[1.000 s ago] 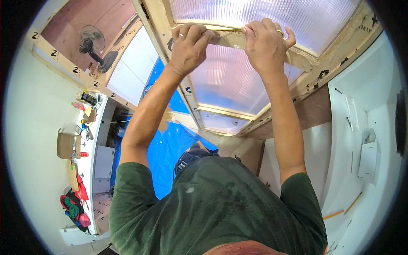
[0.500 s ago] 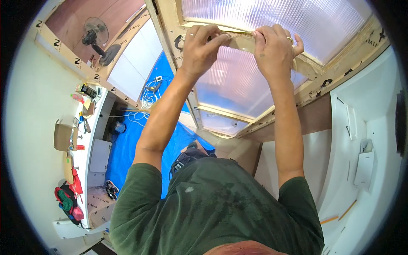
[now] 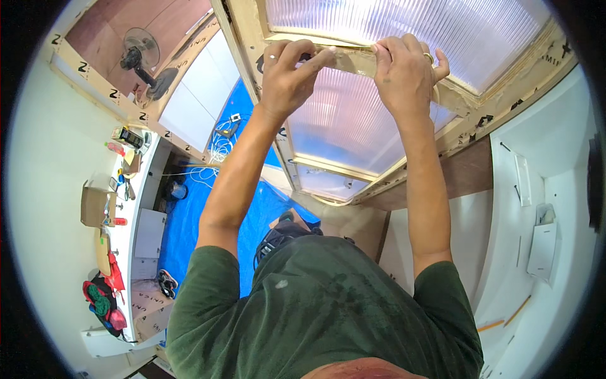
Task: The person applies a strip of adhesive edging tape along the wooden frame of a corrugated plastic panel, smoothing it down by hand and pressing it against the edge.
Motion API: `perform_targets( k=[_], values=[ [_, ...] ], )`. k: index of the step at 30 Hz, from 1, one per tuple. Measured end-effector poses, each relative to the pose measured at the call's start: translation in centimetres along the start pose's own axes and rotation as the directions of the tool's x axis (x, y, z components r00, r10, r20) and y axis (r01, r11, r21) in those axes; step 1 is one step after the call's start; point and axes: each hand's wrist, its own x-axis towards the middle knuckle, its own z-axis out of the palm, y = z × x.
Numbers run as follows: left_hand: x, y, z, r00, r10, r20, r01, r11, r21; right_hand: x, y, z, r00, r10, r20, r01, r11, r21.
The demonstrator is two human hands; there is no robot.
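Observation:
Both my hands are raised to the crossbar (image 3: 353,61) of a wooden framed door or partition with ribbed translucent panels (image 3: 404,28). A thin, pale yellow strip (image 3: 344,43), which looks like tape, runs along the bar's upper edge beside the panel. My left hand (image 3: 287,76) has its fingers curled and its thumb and fingertip together at the strip's left part. To the right, my right hand (image 3: 405,72) pinches the strip between thumb and forefinger, its little finger held out. A curved tan edge shows behind the right wrist; I cannot make out what it belongs to.
A blue sheet (image 3: 202,221) covers the floor at left, with tangled white cable (image 3: 221,148) on it. A white counter (image 3: 136,240) holds tools, a cardboard box (image 3: 95,205) and cloths. A fan (image 3: 140,57) stands beyond the wooden frame. White shelving (image 3: 543,189) lies at right.
My left hand has shifted a little to the left along the crossbar, away from the right hand. More of the pale yellow strip shows between them. The right hand has barely moved.

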Motion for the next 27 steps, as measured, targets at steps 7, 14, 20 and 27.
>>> perform_targets(
  k=[7,14,20,27],
  values=[
    [0.9,-1.5,1.1,0.991,0.135,0.013,-0.135,0.99,0.039,0.0,-0.1,0.2,1.0,-0.002,-0.026,0.003,0.999,0.033],
    [0.5,1.6,1.6,0.997,-0.061,0.042,0.05,0.972,0.229,0.1,-0.1,0.0,1.0,0.01,-0.006,-0.01,1.0,0.004],
    [-0.9,0.5,2.5,0.996,0.017,-0.09,-0.012,0.999,0.051,0.1,-0.3,-0.1,1.0,0.0,0.001,0.0,1.0,-0.004],
    [0.7,-0.4,0.5,0.985,0.123,0.117,-0.134,0.986,0.096,0.0,-0.1,-0.2,1.0,0.005,0.018,-0.005,1.0,-0.001]
  ],
)
